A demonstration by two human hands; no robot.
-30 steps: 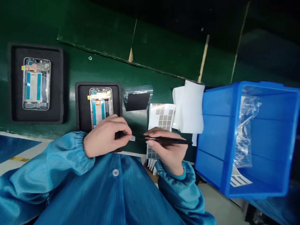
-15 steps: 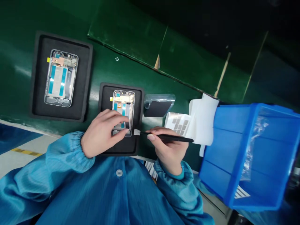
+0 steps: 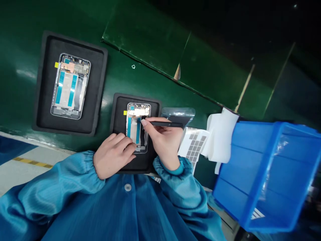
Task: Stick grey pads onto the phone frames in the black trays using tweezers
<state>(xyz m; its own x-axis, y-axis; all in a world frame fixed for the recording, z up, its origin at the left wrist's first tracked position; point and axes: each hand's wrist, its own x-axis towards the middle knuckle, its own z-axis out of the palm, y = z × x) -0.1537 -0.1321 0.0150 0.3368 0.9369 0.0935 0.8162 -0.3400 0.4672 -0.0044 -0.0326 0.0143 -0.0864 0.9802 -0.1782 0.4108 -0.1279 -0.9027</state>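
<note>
An opened phone (image 3: 133,130), its circuit board and blue-striped battery area exposed, lies in a small black foam tray (image 3: 119,120). My left hand (image 3: 116,152) is closed at the phone's lower left part, fingers curled and resting on it. Black tweezers (image 3: 167,124) are pinched in my right hand (image 3: 164,137), their tip over the phone just below the circuit board. A small greyish piece (image 3: 134,121) shows at the tip; whether it touches the phone I cannot tell. My fingers hide part of the phone's right side.
To the left, a larger black tray (image 3: 99,90) holds another opened phone (image 3: 70,87). On the right lie a clear bag with a dark sheet (image 3: 179,117), a white sheet of grey square stickers (image 3: 195,145), a white paper roll (image 3: 222,135) and a blue bin (image 3: 250,167).
My right hand has moved left and up with the tweezers, bringing the small piece from beside the tray to over the phone. My left hand has drawn down, its fingers curling in.
</note>
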